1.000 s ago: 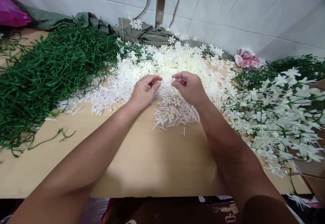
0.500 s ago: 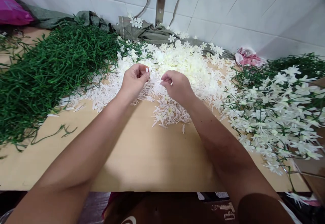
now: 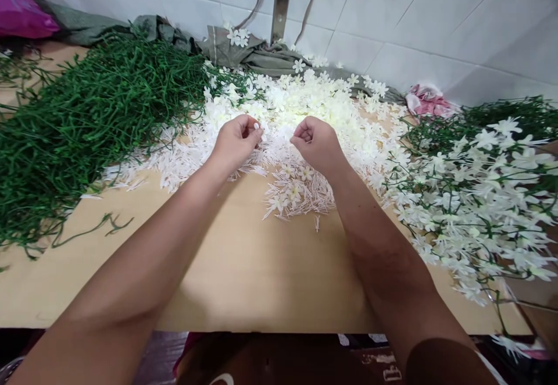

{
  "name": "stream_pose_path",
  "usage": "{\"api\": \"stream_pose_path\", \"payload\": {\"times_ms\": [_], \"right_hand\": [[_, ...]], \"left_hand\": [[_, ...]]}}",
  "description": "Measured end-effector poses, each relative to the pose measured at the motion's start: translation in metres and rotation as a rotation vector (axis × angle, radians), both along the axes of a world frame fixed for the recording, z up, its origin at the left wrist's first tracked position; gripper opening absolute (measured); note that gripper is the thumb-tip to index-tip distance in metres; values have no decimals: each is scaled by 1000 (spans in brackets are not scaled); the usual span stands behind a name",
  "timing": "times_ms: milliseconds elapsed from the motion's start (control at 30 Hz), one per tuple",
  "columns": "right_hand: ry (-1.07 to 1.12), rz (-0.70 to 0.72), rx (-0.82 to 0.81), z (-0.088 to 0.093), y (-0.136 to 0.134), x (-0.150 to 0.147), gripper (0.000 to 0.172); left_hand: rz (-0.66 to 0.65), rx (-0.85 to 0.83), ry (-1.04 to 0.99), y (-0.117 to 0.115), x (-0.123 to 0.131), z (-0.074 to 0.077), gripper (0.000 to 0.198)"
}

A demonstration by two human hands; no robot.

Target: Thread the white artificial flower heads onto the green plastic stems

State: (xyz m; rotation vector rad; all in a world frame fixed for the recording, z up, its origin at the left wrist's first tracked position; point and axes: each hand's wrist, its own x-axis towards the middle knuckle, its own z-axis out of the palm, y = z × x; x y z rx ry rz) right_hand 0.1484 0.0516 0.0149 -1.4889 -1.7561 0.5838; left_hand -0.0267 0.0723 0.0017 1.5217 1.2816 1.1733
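My left hand pinches a small white artificial flower between thumb and forefinger. To its right my right hand is closed in a pinch, its fingertips at what looks like a white piece that blends with the heap behind. Both hands hover over a spread of thin white stick-like pieces. Just beyond lies a heap of white and pale-yellow flower heads. A small cluster of flowers and white sticks rests on the table below my right hand.
A large pile of green plastic stems covers the table's left side. Assembled white flowers on green stems fill the right side. Along the tiled wall lie grey-green cloth and a pink-and-white rag. The wooden table ends near me.
My right hand has moved rightward, widening the gap from my left hand. The left hand has shifted slightly right and down, still pinching the white flower.
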Motion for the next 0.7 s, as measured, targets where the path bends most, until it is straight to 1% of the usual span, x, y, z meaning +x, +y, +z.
{"api": "stream_pose_path", "payload": {"times_ms": [67, 133, 167, 267, 300, 400, 500, 567, 633, 700], "right_hand": [[11, 17, -6, -3, -1, 0, 13], [-66, 12, 31, -7, -1, -3, 8], [-129, 10, 62, -9, 0, -6, 9], [-372, 18, 144, -13, 2, -18, 23], [-451, 26, 157, -15, 3, -23, 25], [-609, 51, 190, -18, 5, -34, 20], [-644, 38, 199, -17, 6, -37, 20], [-617, -5, 194, -13, 5, -36, 21], [-574, -46, 213, -9, 2, -36, 17], [-563, -47, 195, -7, -2, -39, 14]], "left_hand": [[-7, 22, 36, 1, -1, -4, 12], [-2, 48, 63, 3, -3, -8, 9], [4, 61, 69, 4, -4, -11, 8], [13, 89, 78, 8, -8, -17, 5], [15, 93, 83, 9, -9, -19, 4], [30, 98, 106, 9, -11, -21, 4], [46, 96, 113, 9, -11, -19, 3], [52, 94, 103, 8, -12, -18, 3], [57, 96, 94, 9, -12, -18, 3], [62, 101, 97, 9, -11, -18, 3]]}}
